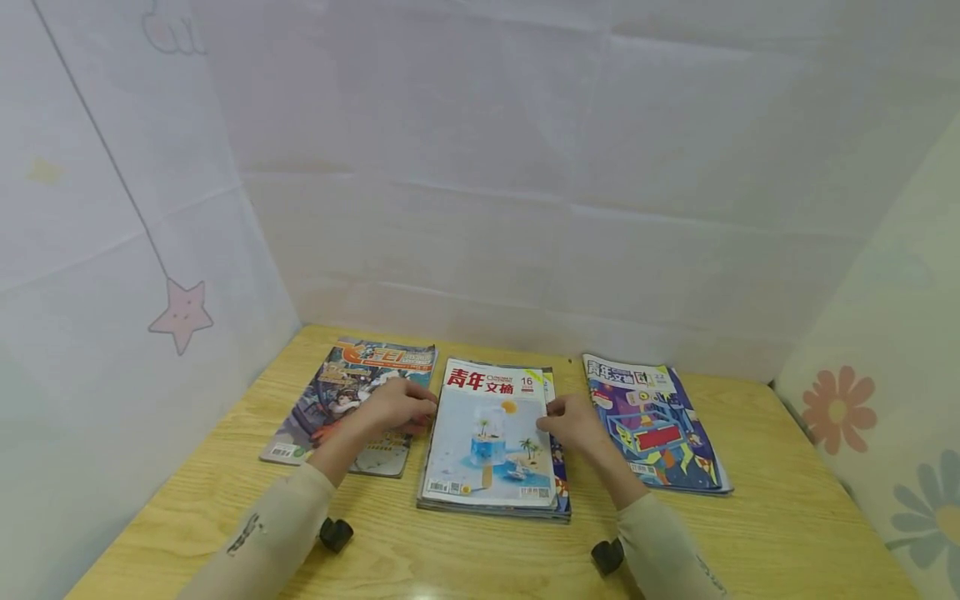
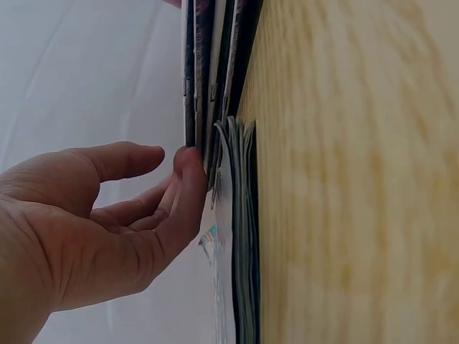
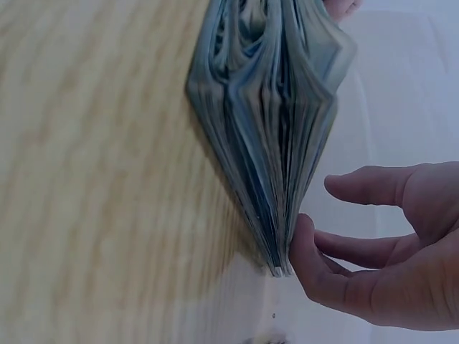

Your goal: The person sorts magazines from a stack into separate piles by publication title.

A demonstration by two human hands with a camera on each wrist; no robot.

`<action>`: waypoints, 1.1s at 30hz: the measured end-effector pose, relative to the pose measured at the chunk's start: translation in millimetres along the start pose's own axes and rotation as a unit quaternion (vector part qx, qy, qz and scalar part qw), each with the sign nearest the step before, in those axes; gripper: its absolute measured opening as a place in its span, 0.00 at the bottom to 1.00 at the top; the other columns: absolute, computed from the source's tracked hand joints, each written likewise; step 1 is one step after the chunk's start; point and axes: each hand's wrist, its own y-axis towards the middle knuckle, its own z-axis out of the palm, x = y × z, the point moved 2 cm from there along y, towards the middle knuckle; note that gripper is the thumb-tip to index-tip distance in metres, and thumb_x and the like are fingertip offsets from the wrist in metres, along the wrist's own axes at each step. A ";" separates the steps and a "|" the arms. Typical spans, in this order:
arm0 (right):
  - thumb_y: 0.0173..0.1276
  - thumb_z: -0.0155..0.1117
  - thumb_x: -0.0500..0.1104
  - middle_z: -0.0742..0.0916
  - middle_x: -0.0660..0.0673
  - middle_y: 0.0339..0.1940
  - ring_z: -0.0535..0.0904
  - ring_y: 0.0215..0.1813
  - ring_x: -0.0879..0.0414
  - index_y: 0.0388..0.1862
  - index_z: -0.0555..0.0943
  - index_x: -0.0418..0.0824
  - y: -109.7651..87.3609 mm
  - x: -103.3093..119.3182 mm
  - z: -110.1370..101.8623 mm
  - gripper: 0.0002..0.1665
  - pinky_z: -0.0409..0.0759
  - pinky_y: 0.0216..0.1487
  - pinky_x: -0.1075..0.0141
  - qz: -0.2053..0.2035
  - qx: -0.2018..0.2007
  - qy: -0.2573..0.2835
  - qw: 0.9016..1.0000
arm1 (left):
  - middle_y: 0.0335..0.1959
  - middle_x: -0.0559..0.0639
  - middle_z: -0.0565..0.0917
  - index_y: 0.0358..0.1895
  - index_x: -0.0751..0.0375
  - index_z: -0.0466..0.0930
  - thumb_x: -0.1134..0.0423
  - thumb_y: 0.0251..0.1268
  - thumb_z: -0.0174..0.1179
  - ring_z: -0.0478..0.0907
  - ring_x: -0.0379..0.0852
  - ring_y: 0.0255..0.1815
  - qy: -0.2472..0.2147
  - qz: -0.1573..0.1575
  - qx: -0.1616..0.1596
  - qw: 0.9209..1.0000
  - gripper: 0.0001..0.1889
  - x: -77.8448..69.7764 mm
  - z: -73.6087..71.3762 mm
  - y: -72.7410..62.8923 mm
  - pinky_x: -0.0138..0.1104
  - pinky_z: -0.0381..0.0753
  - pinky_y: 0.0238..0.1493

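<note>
A stack of magazines [image 1: 480, 417] lies in the middle of the table, its top cover white and pale blue with red lettering. My left hand [image 1: 401, 406] is at its left side; in the left wrist view its fingertips touch the stack's spines [image 2: 201, 79], thumb apart. On the right side, my right hand [image 1: 573, 422] has its fingers against the stack. The right wrist view shows the fanned page edges [image 3: 265, 136] near its fingertips, with the thumb off the paper. Both hands have loosely bent fingers. Another magazine [image 1: 330, 400], dark and colourful, lies partly under my left forearm.
Right of the stack lies a purple-covered magazine [image 1: 652, 425] with at least one more beneath it. The wooden table [image 1: 795, 517] meets a pale cloth wall [image 1: 525, 275] at the back. Dark wrist devices [image 1: 335, 534] show beside both sleeves.
</note>
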 end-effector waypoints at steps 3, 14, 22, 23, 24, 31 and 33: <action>0.69 0.71 0.40 0.85 0.40 0.42 0.81 0.41 0.49 0.54 0.83 0.27 0.2 -0.5 -0.3 0.20 0.84 0.43 0.58 0.009 -0.003 -0.004 1.000 | 0.45 0.58 0.84 0.62 0.72 0.80 0.67 0.76 0.58 0.84 0.53 0.43 0.003 0.000 -0.003 1.000 0.17 2.3 1.8 0.2 0.45 0.86 0.45; 0.68 0.71 0.38 0.86 0.40 0.40 0.82 0.40 0.50 0.49 0.85 0.27 3.0 -4.7 2.5 0.16 0.85 0.42 0.59 -0.010 -0.014 -0.003 1.000 | 0.46 0.58 0.83 0.61 0.70 0.79 0.66 0.74 0.61 0.83 0.52 0.43 0.012 0.006 -0.005 1.000 0.18 1.2 6.3 2.2 0.46 0.85 0.46; 0.68 0.68 0.32 0.85 0.40 0.37 0.83 0.35 0.51 0.48 0.84 0.25 2.5 -4.1 3.6 0.13 0.85 0.37 0.60 -0.011 -0.003 0.043 0.999 | 0.47 0.58 0.84 0.64 0.72 0.77 0.66 0.74 0.61 0.84 0.52 0.41 0.029 0.032 -0.032 0.999 0.20 -5.2 10.5 -5.2 0.46 0.85 0.44; 0.68 0.68 0.31 0.85 0.39 0.36 0.84 0.34 0.50 0.48 0.84 0.24 2.2 -3.8 3.8 0.12 0.86 0.37 0.60 -0.009 -0.002 0.054 0.999 | 0.47 0.59 0.84 0.64 0.72 0.76 0.66 0.74 0.60 0.84 0.53 0.41 0.026 0.035 -0.034 0.998 0.20 -6.0 10.5 -6.0 0.47 0.85 0.43; 0.68 0.67 0.31 0.85 0.39 0.36 0.84 0.33 0.50 0.48 0.84 0.24 2.1 -3.9 4.0 0.12 0.86 0.36 0.60 -0.009 0.000 0.059 0.998 | 0.47 0.59 0.84 0.64 0.72 0.76 0.66 0.73 0.61 0.84 0.53 0.40 0.018 0.034 -0.035 0.999 0.20 -6.5 10.3 -6.1 0.47 0.85 0.43; 0.68 0.67 0.30 0.85 0.39 0.36 0.85 0.34 0.49 0.47 0.84 0.25 2.3 -5.4 4.4 0.11 0.87 0.37 0.58 -0.005 -0.001 0.069 0.998 | 0.56 0.64 0.80 0.66 0.66 0.69 0.63 0.71 0.66 0.85 0.59 0.43 -0.068 0.016 0.024 0.997 0.26 -6.7 10.6 -1.2 0.54 0.84 0.45; 0.68 0.66 0.29 0.85 0.37 0.38 0.85 0.35 0.49 0.47 0.84 0.24 2.7 -5.8 4.4 0.11 0.87 0.37 0.58 -0.001 0.001 0.076 0.997 | 0.60 0.66 0.77 0.67 0.64 0.66 0.64 0.70 0.67 0.85 0.61 0.44 -0.085 0.018 0.041 0.995 0.27 -7.5 11.3 -0.5 0.55 0.83 0.46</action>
